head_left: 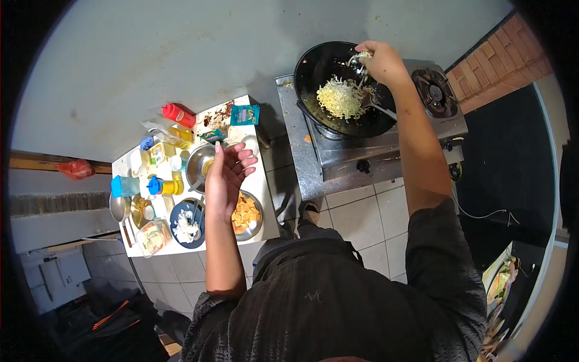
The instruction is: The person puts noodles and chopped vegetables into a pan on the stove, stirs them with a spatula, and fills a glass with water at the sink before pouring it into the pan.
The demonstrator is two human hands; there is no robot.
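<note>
Wok: the black wok (313,66) sits on the left burner of my steel stove (356,155). Inside, a heap of pale yellow and white shreds (341,99) lies near the middle of the pan. A spatula (386,111) rests in the wok, blade at the heap's right edge, handle slanting down and to the right.

Right hand (385,62): above the wok's upper right side, fingers curled downward, well apart from the spatula. White strands (362,58) show at my fingertips, with some just below; cannot tell whether I am pinching them or letting them go.

Left hand (227,181): palm turned up, fingers loosely bent and spread, grasping nothing. It appears over the white table (269,220), overlapping a metal bowl (196,161); contact not determinable.

Table, nearer my body: orange pieces (246,211) in a round metal dish; white pieces (185,228) on a dark blue plate (177,212). Far side: red bottle (179,114), green sachet (245,114).

Stove, right: second burner (435,92), bare.
</note>
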